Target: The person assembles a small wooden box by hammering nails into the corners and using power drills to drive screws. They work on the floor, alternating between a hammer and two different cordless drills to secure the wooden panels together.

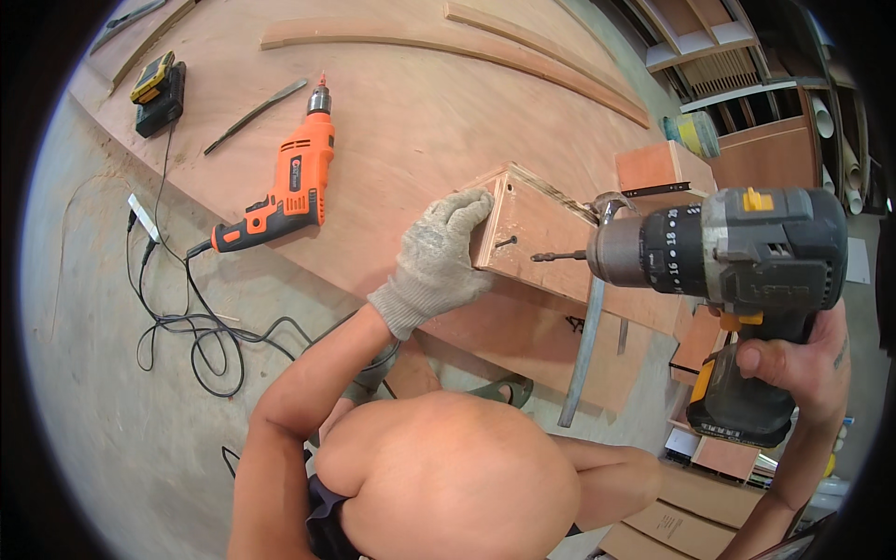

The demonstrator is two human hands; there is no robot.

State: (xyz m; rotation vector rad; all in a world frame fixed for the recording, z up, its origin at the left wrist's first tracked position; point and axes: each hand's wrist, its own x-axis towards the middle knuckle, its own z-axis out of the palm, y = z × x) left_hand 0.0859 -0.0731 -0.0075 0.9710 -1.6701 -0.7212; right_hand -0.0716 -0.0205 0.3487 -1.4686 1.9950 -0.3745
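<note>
My left hand (434,259), in a pale knitted work glove, is closed around the left end of a plywood box (551,233) on the wooden board. A dark screw (507,242) sticks out of the box's near face beside a few light crumbs. My bare right hand (805,359) grips a black-and-grey cordless drill (747,247) by its handle. Its driver bit (558,256) points left toward the screw, with a gap between them. A hammer (583,355) with a grey handle rests against the box, partly hidden behind the drill.
An orange corded drill (303,173), a chisel-like metal tool (254,117) and a black charger (161,105) lie on the large plywood board (373,93). Long wooden strips (448,47) lie at the far side. Black cables (219,327) coil on the floor. Another wooden box (653,168) stands right.
</note>
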